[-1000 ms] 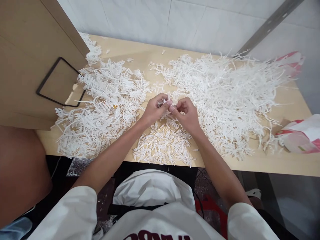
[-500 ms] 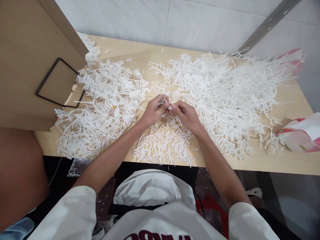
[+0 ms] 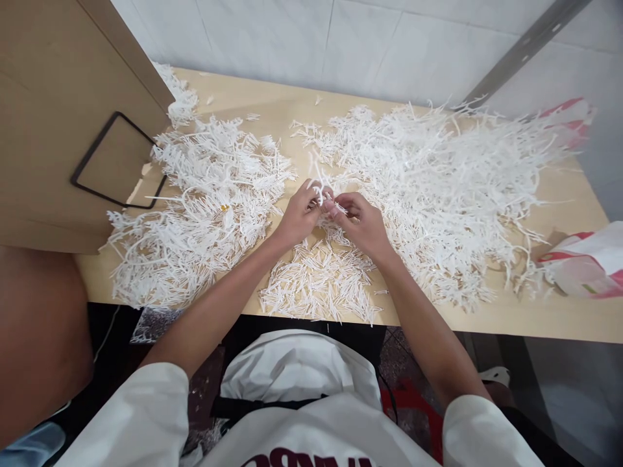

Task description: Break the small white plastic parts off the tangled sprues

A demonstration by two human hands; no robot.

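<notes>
Above the middle of the table, my left hand (image 3: 302, 209) pinches a branched white plastic sprue (image 3: 318, 183), whose prongs stick up past the fingers. Close against it, my right hand (image 3: 359, 220) has thumb and fingers closed on small white plastic pins (image 3: 341, 209); how many is hidden by the fingers. Below the hands lies a heap of loose white pins (image 3: 318, 282). To the right spreads a large tangled pile of white branched sprues (image 3: 452, 194). Another pile of white pieces (image 3: 195, 220) lies to the left of my left hand.
A cardboard box (image 3: 63, 130) with a black-rimmed opening stands at the left. Red-and-white plastic bags (image 3: 588, 263) lie at the right end of the wooden table (image 3: 511, 321). A tiled wall (image 3: 365, 48) closes off the back.
The branched sprue now stands up from my left hand, blurred at its tip; before, a sprue lay flat behind the hands. Both hands stay in about the same place.
</notes>
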